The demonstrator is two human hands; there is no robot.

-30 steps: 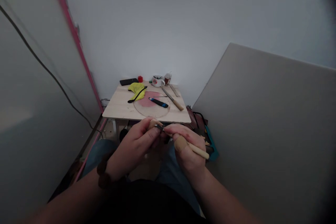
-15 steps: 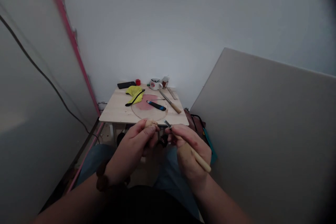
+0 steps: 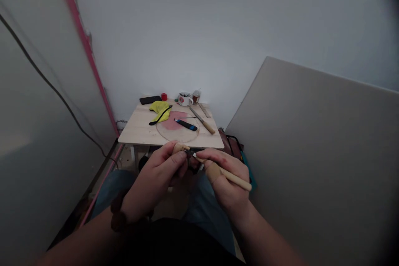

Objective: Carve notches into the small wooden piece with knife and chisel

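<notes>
My left hand (image 3: 163, 166) is closed, pinching a small pale piece of carved wood (image 3: 186, 148) between thumb and fingers; most of it is hidden. Tan wrapping shows at that hand's fingertips. In my right hand (image 3: 229, 178) lies a carving chisel (image 3: 238, 181) with a light wooden handle, gripped like a pen. Its short metal blade points left at the wooden piece; I cannot tell whether they touch. Tan tape (image 3: 213, 173) covers the right thumb. Both hands are held before the near edge of the small table (image 3: 140, 131).
On the table lie a blue-black utility knife (image 3: 186, 124), a wooden-handled file (image 3: 204, 121), a yellow cloth (image 3: 160, 110) and a black phone (image 3: 150, 100). Behind them stand a white mug (image 3: 185, 99), a small jar (image 3: 196, 97) and a red object (image 3: 164, 97). A grey panel (image 3: 311, 153) rises on the right.
My right hand has turned the chisel to a flatter angle, its blade now lower and slightly nearer the wooden piece. The left hand has hardly moved.
</notes>
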